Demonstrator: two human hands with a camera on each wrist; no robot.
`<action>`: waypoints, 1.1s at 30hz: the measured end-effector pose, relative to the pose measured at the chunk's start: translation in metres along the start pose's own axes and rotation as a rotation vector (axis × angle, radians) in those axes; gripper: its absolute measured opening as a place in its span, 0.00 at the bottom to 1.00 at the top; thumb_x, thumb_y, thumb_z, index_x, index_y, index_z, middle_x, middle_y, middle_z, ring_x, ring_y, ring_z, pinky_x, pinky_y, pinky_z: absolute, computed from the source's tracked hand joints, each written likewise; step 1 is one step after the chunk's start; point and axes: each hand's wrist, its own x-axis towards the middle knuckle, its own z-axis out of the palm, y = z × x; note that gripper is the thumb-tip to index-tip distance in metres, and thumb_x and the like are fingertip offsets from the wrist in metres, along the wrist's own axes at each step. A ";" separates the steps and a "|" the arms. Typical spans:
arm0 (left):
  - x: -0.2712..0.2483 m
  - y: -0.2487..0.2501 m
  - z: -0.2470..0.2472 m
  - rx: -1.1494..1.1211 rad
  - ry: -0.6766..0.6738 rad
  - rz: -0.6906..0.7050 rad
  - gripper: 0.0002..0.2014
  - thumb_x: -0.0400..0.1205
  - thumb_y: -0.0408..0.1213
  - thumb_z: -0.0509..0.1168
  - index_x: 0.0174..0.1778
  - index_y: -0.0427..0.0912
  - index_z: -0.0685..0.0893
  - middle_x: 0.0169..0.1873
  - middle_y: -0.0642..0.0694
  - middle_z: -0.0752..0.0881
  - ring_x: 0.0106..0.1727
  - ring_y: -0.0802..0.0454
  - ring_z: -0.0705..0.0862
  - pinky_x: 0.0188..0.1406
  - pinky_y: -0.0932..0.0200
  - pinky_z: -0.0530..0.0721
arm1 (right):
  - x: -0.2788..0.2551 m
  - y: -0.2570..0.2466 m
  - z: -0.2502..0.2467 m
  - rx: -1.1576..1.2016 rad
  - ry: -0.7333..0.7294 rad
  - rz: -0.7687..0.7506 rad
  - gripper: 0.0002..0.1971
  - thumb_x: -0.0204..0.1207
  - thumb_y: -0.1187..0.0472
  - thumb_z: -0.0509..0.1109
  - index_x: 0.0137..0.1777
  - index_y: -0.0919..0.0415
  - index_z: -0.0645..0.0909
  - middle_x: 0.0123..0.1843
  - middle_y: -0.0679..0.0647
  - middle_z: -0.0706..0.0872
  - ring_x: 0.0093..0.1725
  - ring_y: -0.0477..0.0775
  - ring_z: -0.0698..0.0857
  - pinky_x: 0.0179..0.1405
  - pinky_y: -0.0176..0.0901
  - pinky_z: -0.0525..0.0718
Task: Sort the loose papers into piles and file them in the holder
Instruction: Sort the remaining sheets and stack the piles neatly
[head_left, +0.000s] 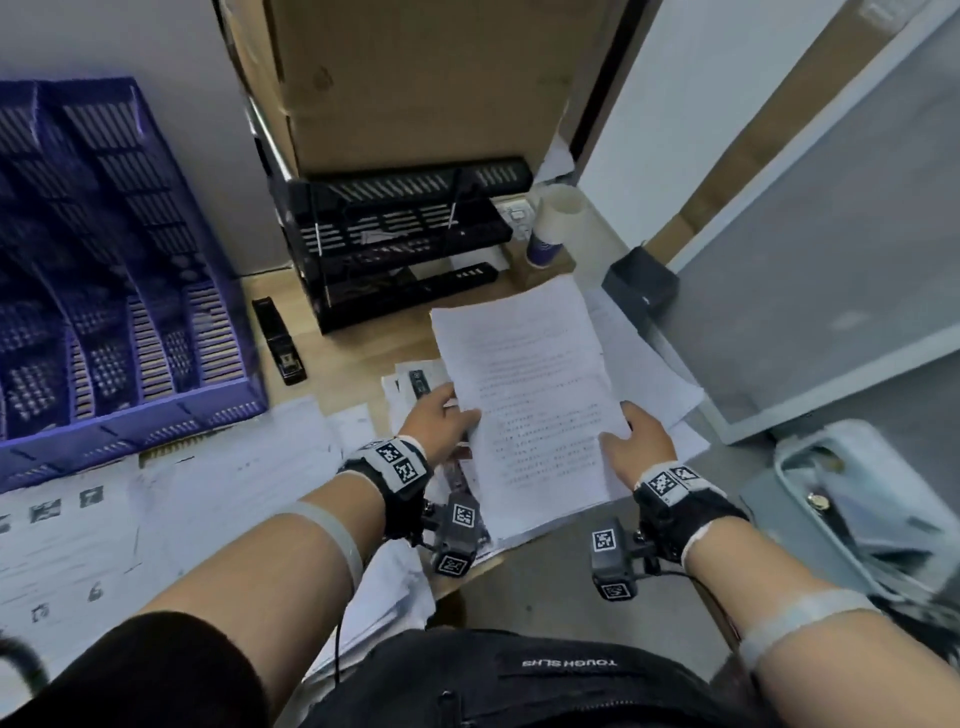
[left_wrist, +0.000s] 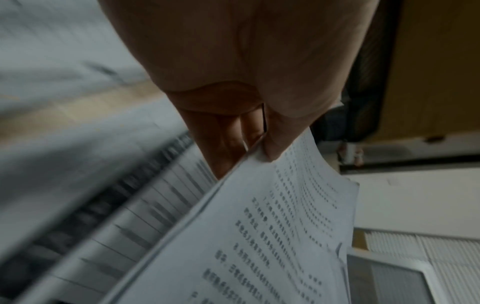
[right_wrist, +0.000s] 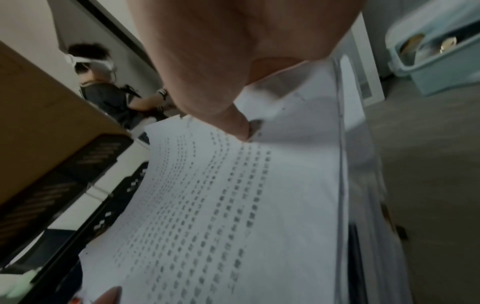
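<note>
Both hands hold a sheaf of white printed papers (head_left: 524, 395) above the desk. My left hand (head_left: 441, 421) pinches its left edge, thumb on top and fingers beneath; the left wrist view shows that pinch on the sheaf (left_wrist: 272, 226). My right hand (head_left: 636, 439) grips the right edge with the thumb pressed on the printed sheaf (right_wrist: 221, 205). A blue slotted file holder (head_left: 104, 291) stands at the far left of the desk. A black tiered tray (head_left: 400, 244) stands behind the sheaf. More loose papers (head_left: 171, 499) cover the desk at left.
A black stapler (head_left: 279, 340) lies between the blue holder and the black tray. A paper cup (head_left: 553, 223) and a black box (head_left: 641, 286) stand at the back right. A cardboard box (head_left: 426, 78) rises behind. A pale bin (head_left: 857, 499) sits on the floor at right.
</note>
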 end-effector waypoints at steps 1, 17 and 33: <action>0.005 0.008 0.014 0.000 -0.026 0.018 0.17 0.83 0.29 0.65 0.68 0.42 0.80 0.57 0.41 0.90 0.54 0.41 0.91 0.56 0.38 0.89 | 0.009 0.005 -0.013 -0.023 0.044 0.004 0.09 0.78 0.66 0.65 0.55 0.58 0.80 0.49 0.54 0.86 0.47 0.57 0.83 0.46 0.38 0.75; 0.002 -0.007 -0.020 0.124 0.147 -0.074 0.17 0.85 0.30 0.64 0.70 0.41 0.80 0.63 0.42 0.81 0.59 0.45 0.83 0.53 0.52 0.87 | 0.049 -0.014 0.029 -0.024 -0.006 -0.130 0.12 0.77 0.65 0.66 0.59 0.54 0.80 0.53 0.56 0.85 0.56 0.60 0.85 0.53 0.40 0.77; -0.071 -0.096 -0.145 0.271 0.713 -0.312 0.09 0.82 0.28 0.61 0.46 0.46 0.84 0.55 0.39 0.88 0.44 0.44 0.86 0.42 0.56 0.85 | 0.020 -0.040 0.118 -0.425 -0.156 0.087 0.22 0.76 0.57 0.65 0.70 0.58 0.70 0.70 0.62 0.70 0.71 0.64 0.72 0.64 0.60 0.77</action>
